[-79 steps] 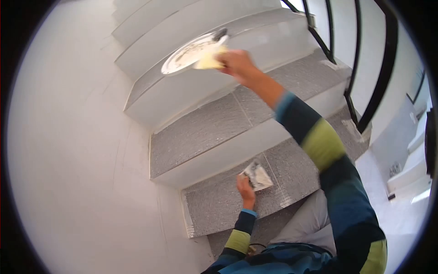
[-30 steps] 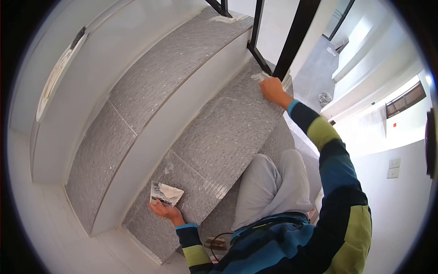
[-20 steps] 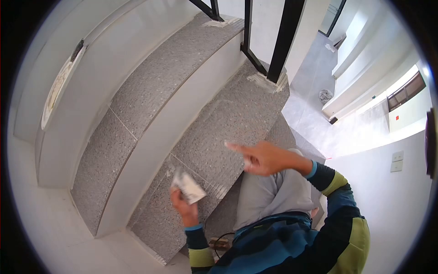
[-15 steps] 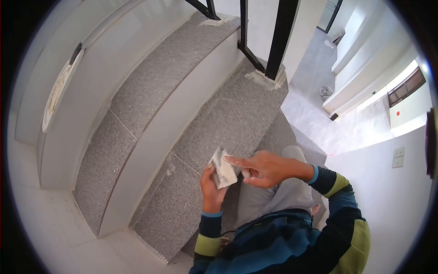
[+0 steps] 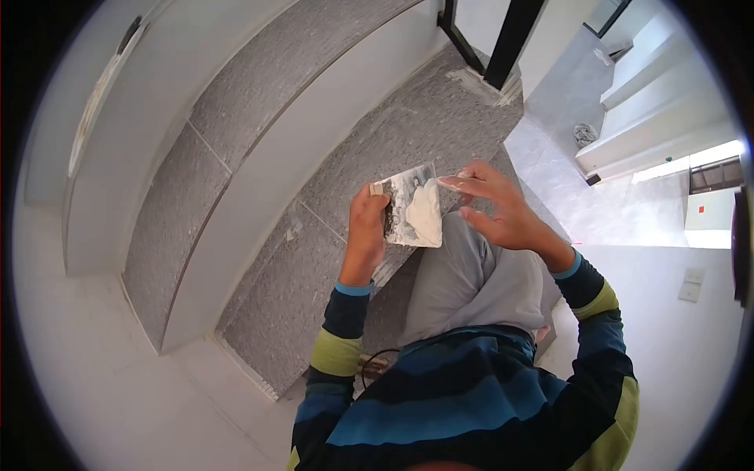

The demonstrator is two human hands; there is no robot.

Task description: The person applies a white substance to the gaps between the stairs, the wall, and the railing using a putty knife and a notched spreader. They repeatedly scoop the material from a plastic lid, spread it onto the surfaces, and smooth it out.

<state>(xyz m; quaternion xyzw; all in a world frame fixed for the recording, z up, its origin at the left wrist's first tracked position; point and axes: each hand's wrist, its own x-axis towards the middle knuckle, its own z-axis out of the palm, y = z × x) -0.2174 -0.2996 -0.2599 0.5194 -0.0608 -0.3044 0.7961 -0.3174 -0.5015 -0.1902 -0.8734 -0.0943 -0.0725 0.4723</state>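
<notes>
My left hand [image 5: 366, 228] is closed on a wide, flat putty knife [image 5: 399, 228], its thumb over the dark handle edge. White putty [image 5: 425, 213] lies in a thick mound on the right side of the blade, with thinner smears across the rest. At the blade's upper right is my right hand [image 5: 503, 206], fingers apart and thumb spread below. Its index fingertip, coated white, touches or nearly touches the putty. Both hands are above my knees and the edge of a speckled grey stair tread [image 5: 393, 141].
Curved white risers [image 5: 271, 149] and grey treads climb to the left. A black railing post [image 5: 512, 43] stands on the tread, whitish filler around its base. A putty-streaked, long-edged board or tool [image 5: 102, 94] leans at far left. A pale floor [image 5: 581, 188] lies lower right.
Both hands and the putty knife have risen in view, and the blade has turned to show more of its face and putty. My right fingers have spread slightly. The view has shifted.
</notes>
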